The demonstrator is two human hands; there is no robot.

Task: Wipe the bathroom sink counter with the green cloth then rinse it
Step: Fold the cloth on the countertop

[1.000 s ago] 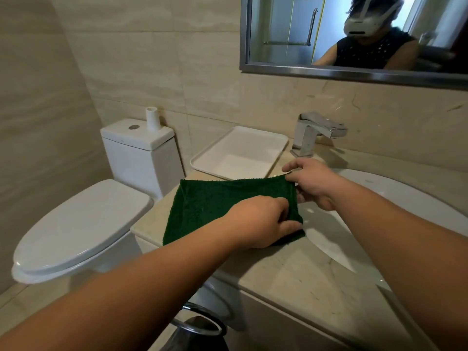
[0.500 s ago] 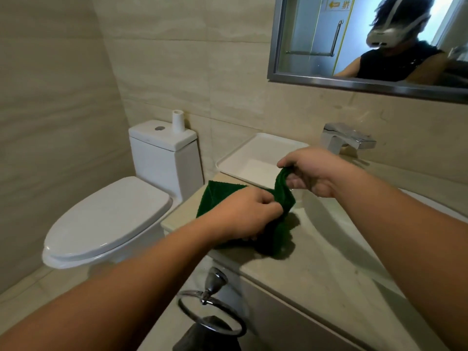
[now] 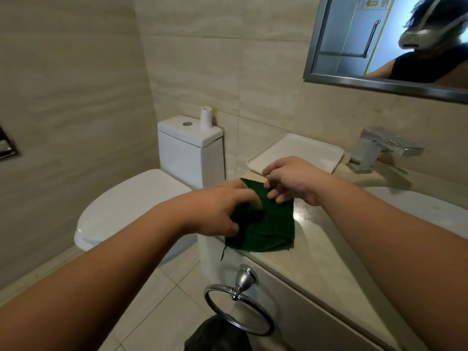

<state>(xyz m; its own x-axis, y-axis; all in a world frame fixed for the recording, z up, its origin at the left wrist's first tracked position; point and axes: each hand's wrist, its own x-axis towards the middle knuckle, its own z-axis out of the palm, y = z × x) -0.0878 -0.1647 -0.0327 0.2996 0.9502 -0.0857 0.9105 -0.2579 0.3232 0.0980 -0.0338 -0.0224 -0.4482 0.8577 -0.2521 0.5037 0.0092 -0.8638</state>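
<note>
The green cloth (image 3: 271,224) lies folded in a bunch on the left end of the beige sink counter (image 3: 326,264), one corner hanging over the front edge. My left hand (image 3: 217,211) is spread over the cloth's left part, fingers stretched out and thumb lower down, hiding that side. From the right, my right hand (image 3: 291,181) hovers at the cloth's far edge with loosely bent fingers, their tips touching or just above the fabric. The white sink basin (image 3: 417,203) is to the right, with the chrome faucet (image 3: 379,148) behind it.
A white tray (image 3: 296,153) sits on the counter just behind the cloth. The toilet (image 3: 131,198) with a paper roll (image 3: 206,117) on its tank stands left of the counter. A chrome towel ring (image 3: 238,310) sticks out from the cabinet front. A mirror (image 3: 379,46) hangs above.
The flat cloth was pinched by both hands, lifted and folded over. Now it lies bunched on the counter and both hands have loosened their pinch.
</note>
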